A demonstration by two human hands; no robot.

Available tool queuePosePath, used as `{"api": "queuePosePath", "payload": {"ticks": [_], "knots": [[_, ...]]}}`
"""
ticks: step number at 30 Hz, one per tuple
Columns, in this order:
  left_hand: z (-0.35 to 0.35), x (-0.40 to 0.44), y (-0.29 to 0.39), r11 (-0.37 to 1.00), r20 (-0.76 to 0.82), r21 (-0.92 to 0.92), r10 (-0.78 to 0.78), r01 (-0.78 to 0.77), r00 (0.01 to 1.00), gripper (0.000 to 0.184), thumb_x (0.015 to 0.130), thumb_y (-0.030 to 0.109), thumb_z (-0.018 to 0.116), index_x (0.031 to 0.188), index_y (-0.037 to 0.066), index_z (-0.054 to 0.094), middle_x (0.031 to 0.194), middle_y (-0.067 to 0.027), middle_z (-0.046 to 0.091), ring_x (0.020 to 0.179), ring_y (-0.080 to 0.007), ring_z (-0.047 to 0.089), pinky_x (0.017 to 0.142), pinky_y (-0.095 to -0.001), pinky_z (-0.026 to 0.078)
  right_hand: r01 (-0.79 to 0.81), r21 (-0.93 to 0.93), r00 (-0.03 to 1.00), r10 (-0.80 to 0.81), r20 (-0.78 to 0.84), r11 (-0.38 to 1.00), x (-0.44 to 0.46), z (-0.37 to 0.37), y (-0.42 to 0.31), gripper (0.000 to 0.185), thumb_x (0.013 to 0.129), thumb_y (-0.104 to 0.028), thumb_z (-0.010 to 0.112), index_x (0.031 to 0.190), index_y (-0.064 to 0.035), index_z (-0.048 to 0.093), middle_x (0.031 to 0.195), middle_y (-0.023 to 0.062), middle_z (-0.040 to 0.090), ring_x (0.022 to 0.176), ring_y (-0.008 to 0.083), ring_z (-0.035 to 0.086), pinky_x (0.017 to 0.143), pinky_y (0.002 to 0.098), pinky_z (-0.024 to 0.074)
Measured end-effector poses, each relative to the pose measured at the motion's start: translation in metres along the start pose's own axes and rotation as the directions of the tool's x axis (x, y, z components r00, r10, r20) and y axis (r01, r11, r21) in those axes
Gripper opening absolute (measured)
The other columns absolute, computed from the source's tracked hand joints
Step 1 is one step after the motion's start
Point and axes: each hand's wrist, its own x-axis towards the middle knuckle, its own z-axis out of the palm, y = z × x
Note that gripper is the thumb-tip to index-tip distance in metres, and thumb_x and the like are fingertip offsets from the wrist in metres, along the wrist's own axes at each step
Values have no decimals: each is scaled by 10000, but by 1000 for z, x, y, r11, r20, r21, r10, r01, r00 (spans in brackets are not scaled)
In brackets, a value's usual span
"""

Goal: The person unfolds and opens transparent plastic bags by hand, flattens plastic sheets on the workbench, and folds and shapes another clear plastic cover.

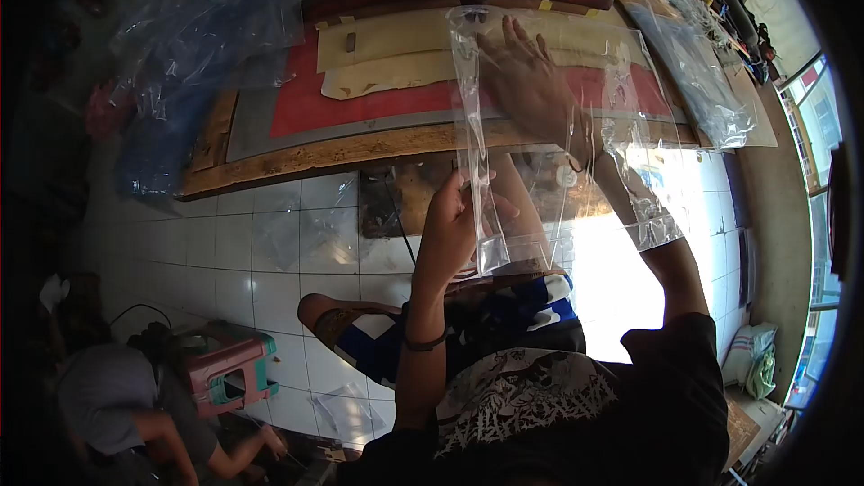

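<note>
A large clear plastic sheet or bag (479, 139) hangs over the front edge of the worktable, with seams and folds along its left side. My left hand (452, 211) grips its left edge below the table edge, fingers curled around the film. My right hand (531, 81) is seen through the plastic, fingers stretched out above the beige strip (387, 67) and red sheet (297, 103). The plastic covers my right forearm nearly to the elbow; I cannot tell whether that arm is inside it or beneath it.
A dark press-like machine with a red bar (387, 2) spans the table's back. Heaps of clear plastic (216, 54) lie at the left, more film (693, 72) at the right. A pink-and-green stool (234, 373) and a crouching person (112, 396) are at lower left.
</note>
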Motion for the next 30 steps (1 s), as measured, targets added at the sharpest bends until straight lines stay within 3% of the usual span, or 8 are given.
{"api": "queuePosePath", "payload": {"ticks": [7, 10, 13, 17, 20, 23, 27, 30], "knots": [[3, -18, 3, 996, 33, 5, -95, 94, 995, 562, 1022, 464, 421, 1191, -62, 524, 832, -132, 695, 684, -156, 674, 557, -263, 506, -69, 17, 974, 64, 215, 997, -7, -18, -18, 436, 980, -334, 455, 1366, -136, 502, 1542, 228, 269, 1420, 431, 263, 1101, 659, 226], [-9, -13, -1, 889, 149, -377, -217, 258, 965, 797, 959, 663, 337, 1235, -68, 495, 955, -190, 689, 754, -202, 689, 613, -315, 563, -91, 37, 985, 84, 149, 995, -11, 1, -9, 416, 965, -335, 481, 1309, -110, 546, 1518, 211, 319, 1417, 426, 275, 1099, 664, 230], [1, -9, 26, 874, 133, -378, -276, 306, 952, 961, 894, 772, 266, 1295, -84, 437, 1099, -241, 647, 848, -264, 695, 702, -397, 601, 43, 4, 995, -43, 92, 999, -11, 9, 0, 383, 921, -310, 533, 1231, -96, 599, 1439, 209, 414, 1369, 404, 354, 1089, 621, 285], [1, -6, 43, 915, 208, -260, -259, 308, 943, 791, 963, 601, 360, 1331, -99, 382, 1161, -259, 620, 913, -328, 692, 759, -433, 603, 93, -11, 985, -91, 149, 996, 7, 3, 2, 312, 840, -247, 598, 1104, -94, 665, 1307, 171, 526, 1232, 342, 473, 1043, 484, 383], [-4, -2, 37, 879, 274, -352, -231, 321, 934, 628, 999, 451, 411, 1311, -94, 403, 1164, -256, 625, 921, -322, 696, 754, -433, 606, 135, 81, 989, -130, -65, 988, 11, 10, 3, 317, 830, -118, 580, 1138, -58, 622, 1184, 137, 580, 1063, 346, 551, 921, 471, 454], [-10, -2, 31, 918, 210, -204, -297, 339, 932, 552, 1020, 415, 377, 1323, -45, 420, 1227, -302, 590, 927, -410, 688, 752, -461, 597, 62, 199, 993, -40, -109, 978, 8, 22, 6, 353, 834, -107, 572, 1184, -72, 604, 1239, 128, 573, 1142, 334, 530, 962, 460, 434], [-5, -6, 33, 927, 164, -239, -255, 289, 953, 452, 1045, 341, 375, 1268, -46, 446, 1172, -275, 625, 892, -366, 704, 710, -414, 606, -95, 315, 993, 112, -36, 944, 10, 12, -5, 261, 851, -154, 597, 1091, -106, 685, 1363, 55, 531, 1276, 268, 460, 1035, 446, 395], [2, -9, 25, 962, 51, -150, -221, 226, 974, 393, 1047, 323, 402, 1178, -36, 490, 968, -203, 673, 741, -262, 697, 662, -346, 595, 57, 159, 994, -41, -104, 986, 7, 22, 3, 386, 863, -153, 571, 1249, -155, 584, 1374, 86, 520, 1277, 294, 465, 1044, 462, 388]]}}
